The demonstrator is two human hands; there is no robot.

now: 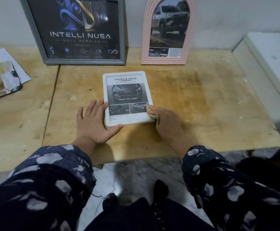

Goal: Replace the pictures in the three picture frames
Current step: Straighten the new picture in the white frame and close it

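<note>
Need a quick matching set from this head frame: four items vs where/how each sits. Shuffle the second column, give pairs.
Things:
1. grey frame
2. pink arched frame
3. white frame
4. loose papers

States:
A. flat on the wooden table, between both hands
B. piled at the table's far left
C. upright against the wall, car picture inside
D. upright against the wall, INTELLI NUSA poster inside

Pairs: 1-D, 2-C, 3-A, 4-B
</note>
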